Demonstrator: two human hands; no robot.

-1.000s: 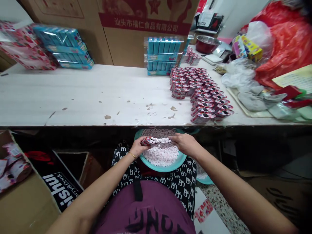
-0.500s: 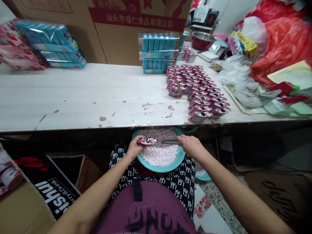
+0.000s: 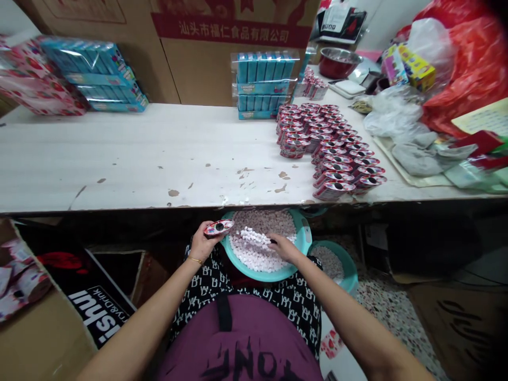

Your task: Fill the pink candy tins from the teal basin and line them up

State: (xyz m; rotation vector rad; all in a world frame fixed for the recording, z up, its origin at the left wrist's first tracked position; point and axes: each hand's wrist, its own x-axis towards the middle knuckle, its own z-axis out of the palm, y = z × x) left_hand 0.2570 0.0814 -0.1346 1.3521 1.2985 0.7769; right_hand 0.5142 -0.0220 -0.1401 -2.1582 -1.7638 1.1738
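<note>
Working below the white counter (image 3: 190, 159), over a teal basin (image 3: 257, 275), presumably to catch strays. Gripping a scoop (image 3: 273, 242) in the closed right hand (image 3: 284, 247). Holding a packet (image 3: 212, 229) in the curled left hand (image 3: 201, 243) by the basin's rim, mouth-up, glossy, red-and-pink, dark-holed. Balancing white pellets (image 3: 251, 235) on the scoop.

Left hand (image 3: 201, 244) holds a packet (image 3: 217, 228); right hand (image 3: 285, 248), a heaped scoop (image 3: 273, 241) over a basin (image 3: 265, 275).

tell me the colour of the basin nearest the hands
The basin is light turquoise, seen best in the head view, the only view here.
</note>
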